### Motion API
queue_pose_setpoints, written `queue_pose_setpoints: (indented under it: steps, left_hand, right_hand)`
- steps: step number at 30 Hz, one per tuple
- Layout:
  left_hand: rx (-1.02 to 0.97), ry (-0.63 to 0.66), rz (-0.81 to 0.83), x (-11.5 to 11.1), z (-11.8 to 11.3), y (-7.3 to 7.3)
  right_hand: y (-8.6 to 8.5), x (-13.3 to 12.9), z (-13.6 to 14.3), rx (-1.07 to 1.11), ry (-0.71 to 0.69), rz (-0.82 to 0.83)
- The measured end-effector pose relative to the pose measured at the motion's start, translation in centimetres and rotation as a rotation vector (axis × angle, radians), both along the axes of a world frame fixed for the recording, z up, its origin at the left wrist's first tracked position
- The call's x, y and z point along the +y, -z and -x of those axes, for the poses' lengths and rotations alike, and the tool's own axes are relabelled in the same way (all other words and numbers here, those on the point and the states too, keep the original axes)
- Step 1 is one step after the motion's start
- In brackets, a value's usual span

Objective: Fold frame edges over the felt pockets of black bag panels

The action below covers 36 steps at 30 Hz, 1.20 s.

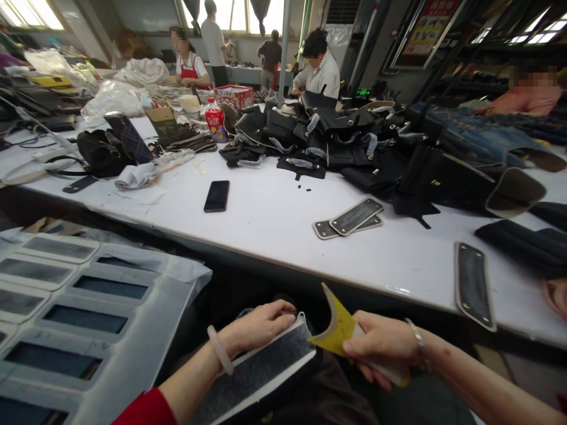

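My left hand [263, 324] lies over the upper edge of a long dark panel with a pale border [266, 369], its fingers curled at the far end and gripping it. The panel rests slantwise over my lap; its near end runs under my forearm. My right hand [383, 342] is closed around a yellow scraper-like piece [334, 324] with a concave front edge and a whitish rear part. One lower tip of that piece is at the panel's right end; whether it touches, I cannot tell.
On the white table [266, 236] lie a phone [217, 196], two overlapping dark strips [357, 216], another strip [475, 284] and a heap of black bags [328, 130]. A red bottle [215, 121] stands behind. At left is a grey board [163, 307] with slots and panels. Several people work beyond.
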<state>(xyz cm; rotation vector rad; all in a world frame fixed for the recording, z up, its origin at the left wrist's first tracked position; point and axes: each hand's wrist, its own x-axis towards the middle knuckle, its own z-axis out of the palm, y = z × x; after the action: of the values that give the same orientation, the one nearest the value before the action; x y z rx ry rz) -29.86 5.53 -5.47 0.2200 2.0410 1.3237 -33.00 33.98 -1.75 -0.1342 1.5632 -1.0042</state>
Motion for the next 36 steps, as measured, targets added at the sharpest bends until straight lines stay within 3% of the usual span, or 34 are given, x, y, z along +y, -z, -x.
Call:
queue_pose_setpoints:
  steps: [3, 6, 8, 12, 20, 27, 36]
  left_hand:
    - [-0.030, -0.074, -0.001, 0.1, -0.1, 0.2]
    - [-0.041, -0.105, 0.015, 0.2, -0.2, -0.1]
    - [-0.047, -0.104, 0.008, 0.3, -0.2, -0.5]
    - [-0.035, -0.120, -0.008, 0.4, -0.3, -1.0]
    - [0.066, -0.118, -0.016, 0.5, -0.2, -1.5]
    - [0.156, -0.067, 0.071, 0.7, -0.2, -1.9]
    - [0.257, -0.036, 0.204, 1.4, -1.1, -2.7]
  right_hand:
    - [0.9, -2.5, 2.4, 0.422, -0.210, -0.181]
    - [1.6, -4.2, 4.3, 0.818, -0.233, -0.293]
    - [1.5, -4.9, 5.0, 1.007, -0.303, -0.305]
    - [1.1, -6.1, 5.7, 1.332, -0.624, -0.218]
    - [1.2, -7.8, 7.0, 1.444, -0.880, -0.153]
    - [1.1, -7.7, 6.4, 1.458, -0.904, -0.132]
    - [0.7, -7.5, 5.2, 1.442, -0.941, -0.226]
